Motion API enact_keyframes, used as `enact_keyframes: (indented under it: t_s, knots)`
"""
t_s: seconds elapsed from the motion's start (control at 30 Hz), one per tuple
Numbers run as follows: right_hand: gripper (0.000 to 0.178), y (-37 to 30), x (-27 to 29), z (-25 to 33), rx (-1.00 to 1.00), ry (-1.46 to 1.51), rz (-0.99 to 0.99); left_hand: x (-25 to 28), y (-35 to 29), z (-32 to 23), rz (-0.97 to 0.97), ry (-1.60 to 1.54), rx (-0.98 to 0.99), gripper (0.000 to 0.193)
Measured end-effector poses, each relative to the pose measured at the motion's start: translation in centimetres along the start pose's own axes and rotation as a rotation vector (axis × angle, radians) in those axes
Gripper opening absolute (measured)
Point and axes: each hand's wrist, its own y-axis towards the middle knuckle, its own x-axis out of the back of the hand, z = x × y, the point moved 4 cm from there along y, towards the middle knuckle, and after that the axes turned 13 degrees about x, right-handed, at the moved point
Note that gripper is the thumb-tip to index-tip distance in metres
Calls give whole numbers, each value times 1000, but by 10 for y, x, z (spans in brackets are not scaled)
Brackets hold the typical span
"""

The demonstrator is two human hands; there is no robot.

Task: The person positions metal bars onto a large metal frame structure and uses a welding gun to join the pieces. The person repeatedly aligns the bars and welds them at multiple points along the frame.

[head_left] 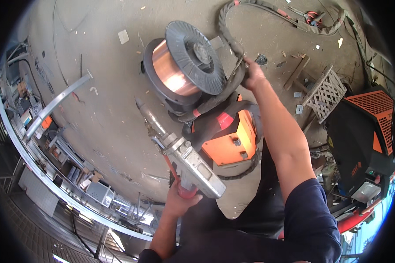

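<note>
In my left hand (178, 203), low and left of centre, is a silver-bodied welding torch (196, 168) with a red part at its grip. Its long nozzle points up and away to the left. My right hand (254, 76) is closed around a thick, dark-sheathed cable (218, 98) with red bands. That cable curves past a big black spool (202, 59) of copper-coloured wire. The spool is mounted on an orange and black wire feeder (230, 142) on the floor in front of my legs. My right fingertips are partly hidden behind the cable.
An orange and black machine (360, 144) stands at the right. A lattice frame (327, 94) and wood pieces (296, 72) lie nearby. More cable and pliers (312, 18) lie far right. Metal rails (59, 105) and a cluttered structure line the left. Scraps dot the floor.
</note>
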Motion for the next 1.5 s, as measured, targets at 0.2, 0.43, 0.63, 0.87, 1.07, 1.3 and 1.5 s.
enact_keyframes:
  t_s: [0.2,0.43,0.63,0.87,1.07,1.3,1.5]
  knots:
    - [42,-112,-72,37,203,39,549,8,-5,9,2,-55,36,75]
    - [60,-126,-142,82,81,405,871,26,-12,5,-21,-170,-8,72]
    - [59,-189,-131,137,405,80,767,30,-15,15,3,-157,-47,71]
    - [91,-324,9,179,525,303,827,30,-21,19,-32,-74,-39,71]
    - [64,-373,-53,325,606,35,751,35,-28,15,-43,-41,-34,67]
    - [20,-458,97,230,1242,-180,206,40,-44,30,-79,-172,-32,64]
    - [52,-336,343,132,350,-141,-839,48,-48,30,-66,-161,29,66]
